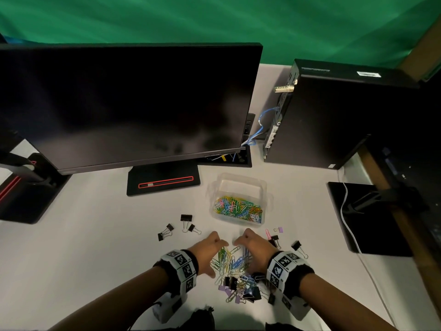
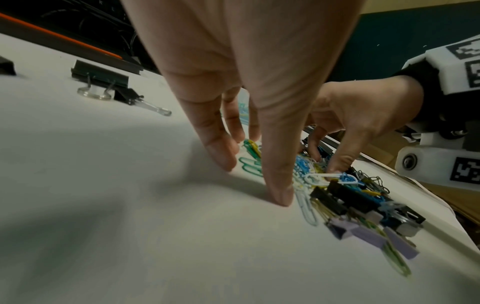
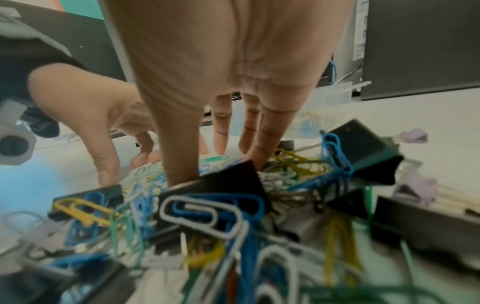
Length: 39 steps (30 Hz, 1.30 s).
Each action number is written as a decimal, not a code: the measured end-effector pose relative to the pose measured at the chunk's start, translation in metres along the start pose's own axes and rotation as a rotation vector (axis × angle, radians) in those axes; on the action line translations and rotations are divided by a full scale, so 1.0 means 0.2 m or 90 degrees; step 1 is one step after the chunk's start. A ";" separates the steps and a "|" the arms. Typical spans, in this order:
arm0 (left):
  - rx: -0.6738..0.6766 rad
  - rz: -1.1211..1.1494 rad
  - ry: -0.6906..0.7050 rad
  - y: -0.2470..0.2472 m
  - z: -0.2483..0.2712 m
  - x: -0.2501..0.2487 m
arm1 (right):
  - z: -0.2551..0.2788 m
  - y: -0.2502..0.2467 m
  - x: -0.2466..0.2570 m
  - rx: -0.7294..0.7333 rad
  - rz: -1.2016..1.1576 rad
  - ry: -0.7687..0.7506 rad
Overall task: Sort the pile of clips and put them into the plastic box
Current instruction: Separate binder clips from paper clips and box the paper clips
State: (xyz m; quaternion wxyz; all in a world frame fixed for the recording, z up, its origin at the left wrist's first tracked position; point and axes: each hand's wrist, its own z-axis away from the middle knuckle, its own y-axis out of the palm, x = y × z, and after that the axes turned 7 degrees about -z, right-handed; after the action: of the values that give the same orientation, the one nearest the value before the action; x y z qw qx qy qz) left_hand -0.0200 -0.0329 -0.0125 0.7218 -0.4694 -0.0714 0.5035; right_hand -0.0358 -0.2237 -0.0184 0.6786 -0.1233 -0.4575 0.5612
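A mixed pile of coloured paper clips and black and purple binder clips (image 1: pixel 235 268) lies at the near edge of the white table. My left hand (image 1: pixel 211 250) stands on the pile's left side, its straight fingers (image 2: pixel 223 160) touching the table beside green and yellow clips. On the pile's right side is my right hand (image 1: pixel 253 252), its straight fingers (image 3: pixel 262 156) reaching down among the clips. Neither hand holds a clip. Just beyond the hands sits the clear plastic box (image 1: pixel 241 176), with several coloured paper clips (image 1: pixel 238 207) inside.
Loose black binder clips lie left of the box (image 1: pixel 185 222) and right of my hands (image 1: pixel 297 247), along with a purple one (image 1: pixel 279 229). A monitor (image 1: pixel 131 103) on its stand (image 1: pixel 164 181) is behind, a computer tower (image 1: pixel 334 115) at back right, a black pad (image 1: pixel 381 235) with a white cable to the right.
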 end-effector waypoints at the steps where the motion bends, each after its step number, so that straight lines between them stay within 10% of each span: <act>1: -0.006 0.004 0.001 0.01 0.00 0.00 | 0.00 0.00 0.00 -0.010 -0.015 0.000; 25: -0.008 -0.093 -0.041 -0.02 -0.12 0.00 | -0.06 -0.12 0.03 -0.100 -0.146 0.011; 39: -0.092 0.225 -0.070 -0.17 -0.11 0.05 | -0.19 -0.42 -0.01 -0.306 -0.270 0.085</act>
State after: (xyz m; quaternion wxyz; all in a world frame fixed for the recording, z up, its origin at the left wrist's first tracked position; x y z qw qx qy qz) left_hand 0.0209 -0.0401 -0.0032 0.5816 -0.4967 -0.0632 0.6411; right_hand 0.0481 -0.2408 0.0171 0.7606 -0.2185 -0.5465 0.2742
